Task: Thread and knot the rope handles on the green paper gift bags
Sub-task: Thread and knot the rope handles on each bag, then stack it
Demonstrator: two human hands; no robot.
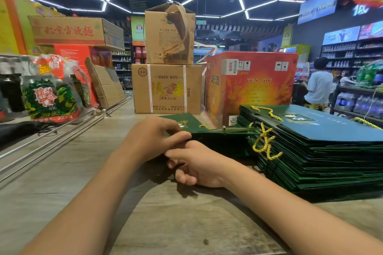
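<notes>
Left hand (153, 138): curled over the edge of a flat green gift bag (182, 125), fingers pinched on it.
Right hand (196, 165): held just beneath, fingers bent at the same bag edge; grasp not discernible.
Bag stack (323, 151): piled to the right, yellow rope handles (265, 143) hung over its side.
Wooden counter (62, 172): bags are laid on it.

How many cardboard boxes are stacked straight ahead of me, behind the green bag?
2: the SHEN ROU box on the floor, and a torn-open brown box on top. Others stand to either side.
</notes>
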